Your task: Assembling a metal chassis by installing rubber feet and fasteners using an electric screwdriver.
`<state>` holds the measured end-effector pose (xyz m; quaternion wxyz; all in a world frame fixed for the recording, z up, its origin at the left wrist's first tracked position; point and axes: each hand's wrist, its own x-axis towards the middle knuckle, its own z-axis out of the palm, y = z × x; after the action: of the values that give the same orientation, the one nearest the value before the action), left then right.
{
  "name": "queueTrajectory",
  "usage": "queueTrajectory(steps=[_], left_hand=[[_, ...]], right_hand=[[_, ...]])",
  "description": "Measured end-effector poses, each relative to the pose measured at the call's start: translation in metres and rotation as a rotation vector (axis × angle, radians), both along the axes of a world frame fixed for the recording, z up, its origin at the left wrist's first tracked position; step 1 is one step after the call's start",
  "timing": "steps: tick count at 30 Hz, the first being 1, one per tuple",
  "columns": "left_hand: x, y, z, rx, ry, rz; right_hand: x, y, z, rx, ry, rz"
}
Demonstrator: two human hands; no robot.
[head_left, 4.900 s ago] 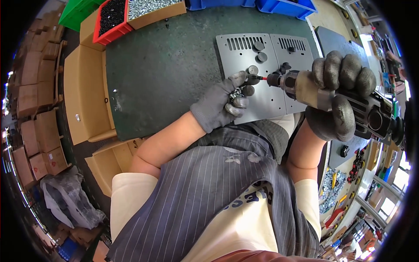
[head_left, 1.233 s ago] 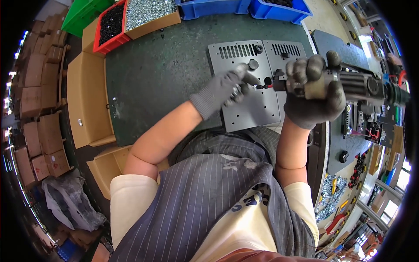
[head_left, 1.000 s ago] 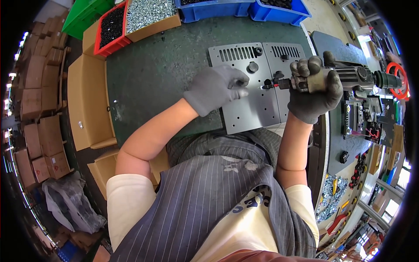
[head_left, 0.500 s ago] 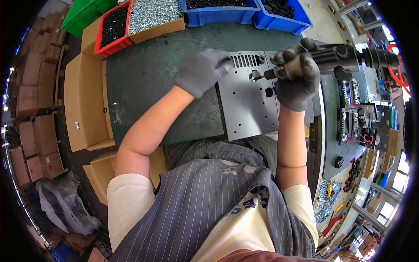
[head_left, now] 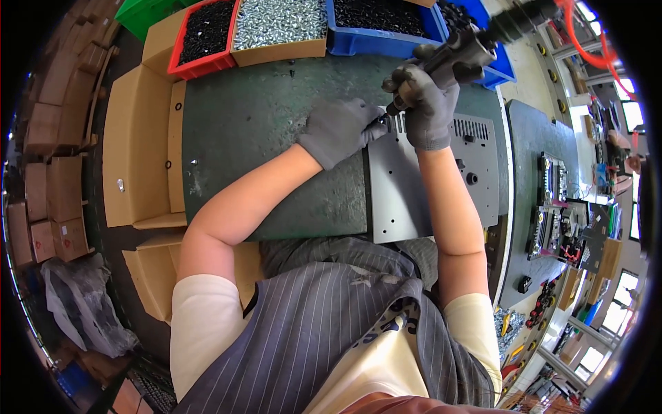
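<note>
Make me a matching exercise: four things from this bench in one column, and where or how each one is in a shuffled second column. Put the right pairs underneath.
Column one
1. red rectangular plastic bin
2. black handheld power driver
3. brown open cardboard tray
4. grey rectangular sheet-metal plate

Column two
A. filled with small silvery metal parts
B. lying flat and perforated
C. filled with small black parts
D. gripped in the grey-gloved right hand

Pairs: 1-C, 2-D, 3-A, 4-B
</note>
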<state>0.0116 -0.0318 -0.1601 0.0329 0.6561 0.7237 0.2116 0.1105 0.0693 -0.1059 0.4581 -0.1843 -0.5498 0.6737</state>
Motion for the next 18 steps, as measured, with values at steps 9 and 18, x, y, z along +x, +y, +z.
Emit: queueTrajectory(steps=[9,18], left_hand=[[-0.004,0.000,0.001,-0.054,-0.123,0.002],[-0.017,0.009,-0.008,0.119,-0.460,-0.058]], right_hand=[[-0.009,0.003,-0.006,0.043,-0.138,0.105],[-0.010,0.011,0.004,0.181,-0.217,0.161]])
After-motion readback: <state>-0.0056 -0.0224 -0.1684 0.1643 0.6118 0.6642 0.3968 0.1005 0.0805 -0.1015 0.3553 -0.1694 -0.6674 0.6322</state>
